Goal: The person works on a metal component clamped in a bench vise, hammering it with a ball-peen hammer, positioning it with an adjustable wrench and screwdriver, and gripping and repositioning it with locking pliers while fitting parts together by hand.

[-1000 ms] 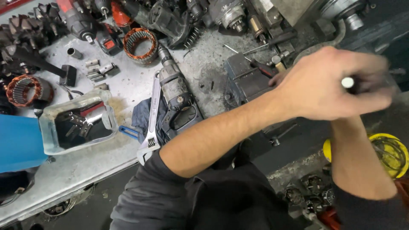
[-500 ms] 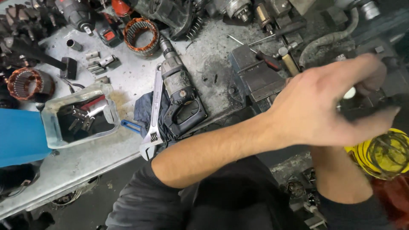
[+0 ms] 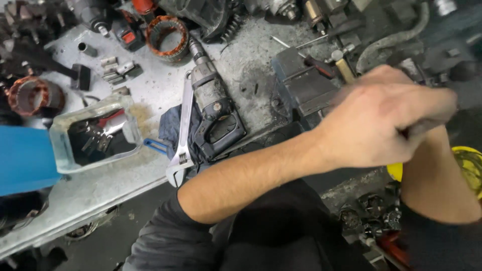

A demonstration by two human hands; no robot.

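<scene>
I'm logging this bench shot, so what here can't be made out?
Head view only:
- Left hand: motion-blurred; whatever it grips is hidden inside the fist.
- Right hand: covered by the left hand and forearm.
- Yellow round object: cut off by the right edge, partly behind the right forearm.
- Clear tray: its small metal parts are too small to identify.

Silver adjustable wrench (image 3: 183,131); copper-orange stator winding (image 3: 167,36); blue box (image 3: 24,159); yellow container (image 3: 467,165)

- Lighting: even overhead light, brightest on the grey table (image 3: 150,95); right side and lower edge fall dim.
- Glare: slight sheen on the clear tray (image 3: 60,150).
- Blur: left hand (image 3: 386,125) motion-smeared; the rest reasonably sharp.
</scene>
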